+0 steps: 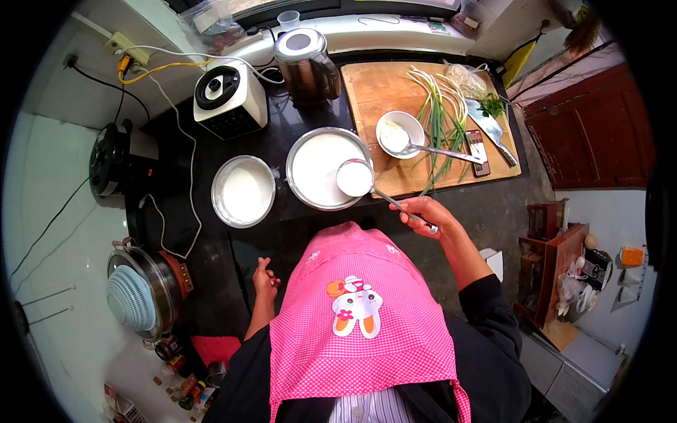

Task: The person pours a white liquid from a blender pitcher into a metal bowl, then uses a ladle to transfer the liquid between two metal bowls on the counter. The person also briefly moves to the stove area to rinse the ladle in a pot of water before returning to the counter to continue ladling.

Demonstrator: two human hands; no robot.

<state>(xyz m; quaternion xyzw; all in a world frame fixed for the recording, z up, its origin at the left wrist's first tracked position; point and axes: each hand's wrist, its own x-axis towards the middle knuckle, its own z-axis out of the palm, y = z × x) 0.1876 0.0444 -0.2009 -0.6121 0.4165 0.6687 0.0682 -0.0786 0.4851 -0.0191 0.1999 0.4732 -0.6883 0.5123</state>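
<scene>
My right hand [429, 213] grips the handle of a metal ladle [385, 197]. The ladle's round cup is full of white liquid and sits over the right side of a large metal bowl [290, 173], which holds the same kind of liquid. A smaller metal bowl [215, 190] of white liquid stands to its left. My left hand [265, 279] hangs beside the pink checked apron [381, 282], near the counter's edge, fingers curled with nothing visible in them.
A wooden board [370, 84] carries a white bowl [416, 127] with a spoon [444, 151], green onions [436, 116], a cleaver [493, 130] and a phone [479, 156]. A blender base [240, 102], its jug [300, 70] and loose cables [194, 176] lie behind and left.
</scene>
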